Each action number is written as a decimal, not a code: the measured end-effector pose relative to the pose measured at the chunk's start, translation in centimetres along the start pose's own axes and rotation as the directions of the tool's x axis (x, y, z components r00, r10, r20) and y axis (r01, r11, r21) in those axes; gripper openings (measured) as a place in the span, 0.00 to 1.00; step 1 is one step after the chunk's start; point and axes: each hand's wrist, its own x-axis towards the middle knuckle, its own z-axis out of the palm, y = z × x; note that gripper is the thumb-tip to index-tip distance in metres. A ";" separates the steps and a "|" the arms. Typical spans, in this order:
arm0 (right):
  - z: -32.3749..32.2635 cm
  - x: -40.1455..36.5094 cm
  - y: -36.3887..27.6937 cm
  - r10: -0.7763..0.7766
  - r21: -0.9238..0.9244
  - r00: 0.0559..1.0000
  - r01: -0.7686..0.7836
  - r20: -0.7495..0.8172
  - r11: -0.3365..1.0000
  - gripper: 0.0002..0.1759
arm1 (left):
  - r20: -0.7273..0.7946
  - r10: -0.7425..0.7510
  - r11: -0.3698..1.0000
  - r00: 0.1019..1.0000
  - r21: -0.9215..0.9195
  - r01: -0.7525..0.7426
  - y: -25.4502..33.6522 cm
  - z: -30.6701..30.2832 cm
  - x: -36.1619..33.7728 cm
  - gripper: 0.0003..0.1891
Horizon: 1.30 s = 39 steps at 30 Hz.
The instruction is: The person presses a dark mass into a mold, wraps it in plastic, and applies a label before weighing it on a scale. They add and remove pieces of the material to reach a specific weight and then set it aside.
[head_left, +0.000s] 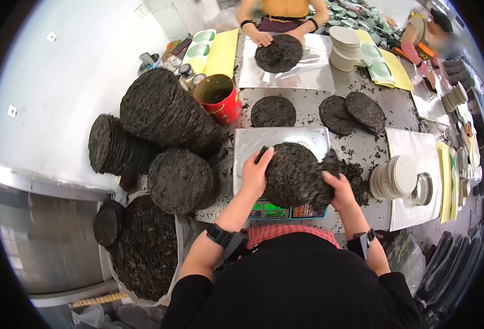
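Observation:
A round, dark cake of what looks like dried seaweed (287,171) is over the metal pan of a digital scale (247,137). My left hand (254,174) is at the cake's left edge, its thumb and fingers closed on a small dark scrap (262,154). On the other side, my right hand (338,191) grips a dark seaweed piece (320,178), smeared by motion, which overlaps the cake's right edge. The scale's green display and keys (277,210) show below the cake. Loose seaweed scraps (356,178) lie right of the scale.
Tall seaweed stacks (157,109) and a red can (220,98) stand at left, above a full sack (143,247). Beyond the scale are single cakes (273,112). White discs (393,178) stand at right. Across the table, a person's hands press a cake (278,54).

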 end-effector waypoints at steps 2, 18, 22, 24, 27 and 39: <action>-5.2 -0.1 -0.4 -0.043 0.056 0.998 0.046 -0.052 0.997 0.18 | 0.100 0.152 0.672 0.983 0.719 -0.177 -0.8 -0.9 0.3 0.18; -7.4 16.4 -7.8 -0.135 0.527 0.986 0.166 -0.096 0.834 0.22 | 0.183 0.798 0.035 0.574 0.937 -0.348 9.8 -6.5 -2.4 0.21; -8.3 22.1 -9.3 -0.031 0.293 0.894 0.179 -0.447 0.939 0.26 | -0.122 0.959 0.085 0.256 0.985 0.150 12.0 -19.7 -8.2 0.26; -8.4 21.2 -8.3 -0.062 0.207 0.893 0.170 -0.446 0.963 0.29 | -0.357 0.805 0.428 0.474 0.903 -0.046 10.0 -25.6 -9.3 0.31; -8.7 18.4 -4.6 -0.173 0.407 0.983 0.185 -0.067 0.894 0.22 | -0.417 0.704 0.553 0.575 0.830 -0.074 7.7 -25.7 -9.9 0.37; -4.1 2.1 1.8 -0.130 -0.028 0.981 0.127 -0.146 0.991 0.19 | 0.395 0.769 -0.136 0.503 0.869 -0.476 12.4 -10.9 -13.4 0.13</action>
